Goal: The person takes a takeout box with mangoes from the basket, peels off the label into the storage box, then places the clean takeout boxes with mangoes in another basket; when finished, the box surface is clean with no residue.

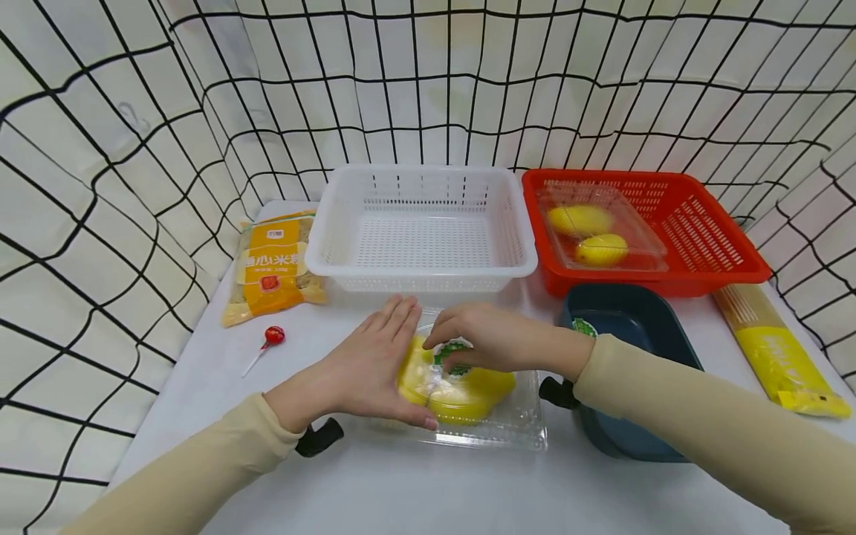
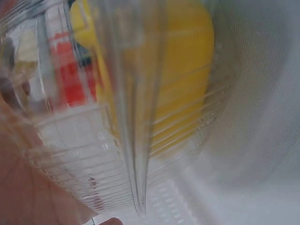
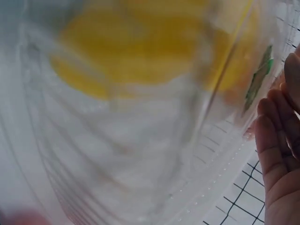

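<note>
A clear plastic clamshell box (image 1: 524, 416) holding yellow mangoes (image 1: 461, 397) lies on the white table, its lid down. My left hand (image 1: 368, 364) rests along the box's left side, fingers straight and thumb spread toward the front edge. A green round sticker (image 1: 451, 355) shows on the lid, under the fingers of my right hand (image 1: 488, 338). In the right wrist view the fingers (image 3: 269, 140) stand close to the sticker (image 3: 258, 82). The left wrist view shows the box side (image 2: 136, 154) and a mango (image 2: 183, 70) through the plastic, blurred.
Behind stand a white basket (image 1: 421, 282) and a red basket (image 1: 722, 256) with another clear box of mangoes (image 1: 602, 249). On the right are a dark blue tub (image 1: 642, 305), with a green sticker (image 1: 584, 327) on its edge, and a yellow pasta pack (image 1: 782, 364). On the left lie an orange snack bag (image 1: 274, 264) and a lollipop (image 1: 273, 336).
</note>
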{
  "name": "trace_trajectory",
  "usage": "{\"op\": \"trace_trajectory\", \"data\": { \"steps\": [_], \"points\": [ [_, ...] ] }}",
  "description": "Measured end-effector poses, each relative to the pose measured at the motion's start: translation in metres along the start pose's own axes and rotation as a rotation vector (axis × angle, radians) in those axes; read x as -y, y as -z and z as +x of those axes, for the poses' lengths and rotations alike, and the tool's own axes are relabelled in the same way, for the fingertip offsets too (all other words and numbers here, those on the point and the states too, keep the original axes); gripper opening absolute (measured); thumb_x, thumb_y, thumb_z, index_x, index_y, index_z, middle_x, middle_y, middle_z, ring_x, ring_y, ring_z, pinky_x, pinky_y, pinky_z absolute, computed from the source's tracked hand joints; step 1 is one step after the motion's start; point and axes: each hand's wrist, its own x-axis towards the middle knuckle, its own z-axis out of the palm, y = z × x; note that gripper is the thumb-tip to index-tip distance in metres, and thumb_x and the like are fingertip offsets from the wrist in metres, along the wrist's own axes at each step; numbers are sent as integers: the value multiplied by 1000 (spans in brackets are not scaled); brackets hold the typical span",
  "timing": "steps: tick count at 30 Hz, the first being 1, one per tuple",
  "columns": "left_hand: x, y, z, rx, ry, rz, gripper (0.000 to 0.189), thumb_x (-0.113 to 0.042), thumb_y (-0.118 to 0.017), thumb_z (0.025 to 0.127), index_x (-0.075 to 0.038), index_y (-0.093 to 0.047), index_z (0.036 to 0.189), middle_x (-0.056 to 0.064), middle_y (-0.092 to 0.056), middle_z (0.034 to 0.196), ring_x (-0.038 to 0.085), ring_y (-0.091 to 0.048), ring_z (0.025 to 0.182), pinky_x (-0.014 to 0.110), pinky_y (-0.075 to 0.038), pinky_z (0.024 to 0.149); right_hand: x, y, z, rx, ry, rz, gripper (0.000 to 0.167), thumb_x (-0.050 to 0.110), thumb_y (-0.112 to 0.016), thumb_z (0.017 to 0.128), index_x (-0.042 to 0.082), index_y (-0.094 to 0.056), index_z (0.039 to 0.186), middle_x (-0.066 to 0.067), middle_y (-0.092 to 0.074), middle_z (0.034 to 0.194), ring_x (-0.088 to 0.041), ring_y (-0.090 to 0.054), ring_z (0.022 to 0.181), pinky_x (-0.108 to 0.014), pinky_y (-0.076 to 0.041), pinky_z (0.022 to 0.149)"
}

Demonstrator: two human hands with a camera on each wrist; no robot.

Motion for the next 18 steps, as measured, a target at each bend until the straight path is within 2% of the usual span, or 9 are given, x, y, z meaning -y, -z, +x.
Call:
{"op": "trace_trajectory", "data": {
  "steps": [4, 11, 18],
  "points": [
    [0, 1, 1, 2, 0, 1, 144, -89, -66, 67, 5, -12, 162, 22, -8, 172, 42, -5, 159, 59, -20, 127, -3, -1, 6, 13, 31, -5, 30, 15, -79, 89, 8, -77, 118, -3, -77, 109, -15, -70, 99, -23, -58, 93],
    [-1, 2, 1, 9, 5, -6, 143, -89, -65, 67, 4, -13, 162, 21, -8, 172, 41, -5, 160, 59, -19, 127, -4, -4, 11, 41, 27, -57, 27, 17, -82, 87, 10, -80, 113, -2, -76, 108, -15, -68, 100, -23, -57, 95],
    [-1, 2, 1, 6, -7, 0, 141, -88, -65, 69, 5, -14, 161, 22, -9, 171, 43, -6, 159, 60, -21, 126, -4, -7, 11, 78, 82, -123, 23, 19, -82, 86, 11, -79, 108, -1, -73, 106, -15, -64, 99, -20, -56, 95]
  ]
}}
